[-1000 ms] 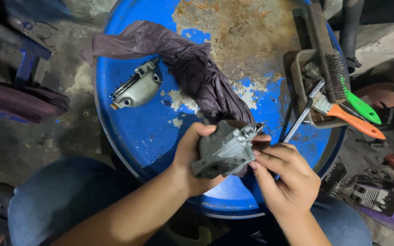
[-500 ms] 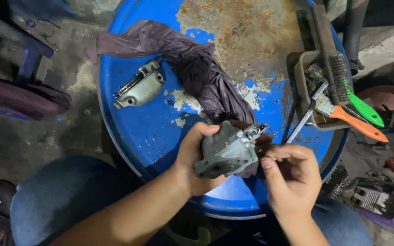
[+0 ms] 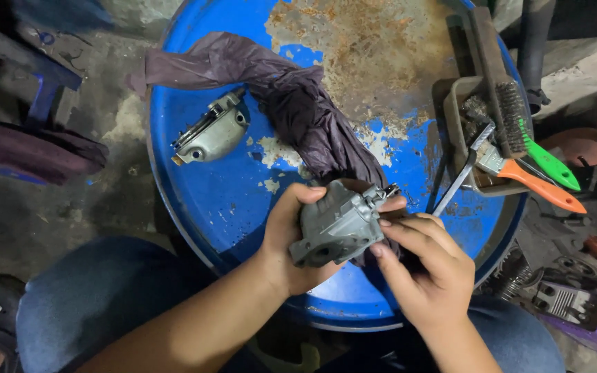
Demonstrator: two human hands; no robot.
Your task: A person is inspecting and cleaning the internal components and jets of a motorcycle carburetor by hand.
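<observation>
Both hands grip grey, seemingly cast-metal housing

Both hands, left hand and right hand, are bare, without gloves, rings or a watch. The forearms carry no sleeves. Blue jeans cover both legs.

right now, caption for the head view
Left hand holds a grey metal part over a blue drum; right hand touches it.
</observation>
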